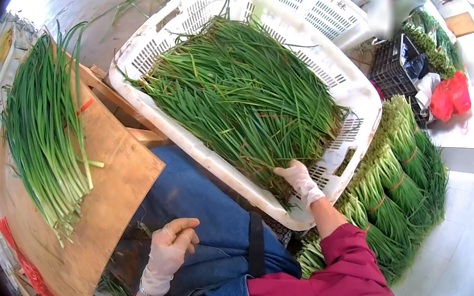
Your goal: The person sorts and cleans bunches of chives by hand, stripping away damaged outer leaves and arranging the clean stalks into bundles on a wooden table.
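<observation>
A large white slotted crate (161,116) holds a thick layer of long green leafy stalks (244,90). At the crate's near right corner my right hand (298,179), in a pale glove, touches the edge of the stalks with its fingers bent; what its fingertips hold is too small to name. My left hand (170,252), also gloved, is above my blue-clad lap with its fingers curled together; I cannot make out anything in it. On the wooden board (121,175) to the left lies a loose bunch of green stalks (52,137) with pale ends toward me.
Banded green bundles (398,185) are stacked right of the crate. Red strips (28,261) lie at the board's near left edge. Behind are another white crate (307,6), a black crate (392,63) and a red plastic bag (451,96).
</observation>
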Demonstrator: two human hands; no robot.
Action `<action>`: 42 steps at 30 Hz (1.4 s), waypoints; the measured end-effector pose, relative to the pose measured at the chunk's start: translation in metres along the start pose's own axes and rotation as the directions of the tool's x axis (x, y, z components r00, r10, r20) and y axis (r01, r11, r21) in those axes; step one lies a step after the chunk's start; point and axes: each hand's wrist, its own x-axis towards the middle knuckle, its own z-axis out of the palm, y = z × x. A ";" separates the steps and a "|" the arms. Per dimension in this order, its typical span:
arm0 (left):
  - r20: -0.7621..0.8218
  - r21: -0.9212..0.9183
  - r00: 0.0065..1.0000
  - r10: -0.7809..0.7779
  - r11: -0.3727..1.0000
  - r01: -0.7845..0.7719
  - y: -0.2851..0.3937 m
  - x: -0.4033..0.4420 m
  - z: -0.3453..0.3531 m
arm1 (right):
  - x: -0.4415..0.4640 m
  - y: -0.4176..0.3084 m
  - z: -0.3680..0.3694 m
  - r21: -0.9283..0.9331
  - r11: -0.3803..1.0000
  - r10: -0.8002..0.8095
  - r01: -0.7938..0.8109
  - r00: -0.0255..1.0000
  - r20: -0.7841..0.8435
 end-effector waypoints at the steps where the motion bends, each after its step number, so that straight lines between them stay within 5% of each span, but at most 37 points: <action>1: 0.003 0.001 1.000 -0.016 1.000 0.016 -0.003 0.004 0.003 | -0.006 -0.008 0.002 -0.073 0.997 0.003 0.002 0.998 0.067; 5: 0.019 0.051 1.000 0.018 0.999 -0.019 -0.022 0.016 0.008 | -0.032 -0.020 0.024 -0.363 0.932 0.007 0.008 0.999 0.041; 14: 0.020 -0.044 0.994 -0.110 0.993 0.111 -0.008 0.022 0.004 | -0.012 -0.007 0.040 -0.206 0.976 0.100 -0.071 0.987 0.130; 21: 0.025 -0.104 0.991 -0.131 0.986 0.132 -0.007 0.024 0.003 | -0.003 0.002 0.033 -0.098 0.995 0.001 0.022 0.974 0.227; 29: 0.056 -0.106 0.993 -0.104 0.988 0.109 -0.010 0.027 -0.001 | 0.007 0.005 0.029 0.087 0.980 0.134 -0.181 0.912 0.387; 34: 0.044 -0.105 0.993 -0.109 0.988 0.113 -0.012 0.027 -0.003 | 0.015 0.003 0.016 -0.013 0.999 -0.029 0.039 0.882 0.470; 37: 0.049 -0.115 0.993 -0.106 0.987 0.111 -0.013 0.028 -0.003 | 0.008 -0.007 0.014 0.044 0.996 0.045 -0.076 0.870 0.491; 42: 0.055 -0.111 0.994 -0.090 0.989 0.096 -0.012 0.029 -0.003 | 0.008 0.004 0.024 0.210 0.976 -0.054 -0.060 0.865 0.499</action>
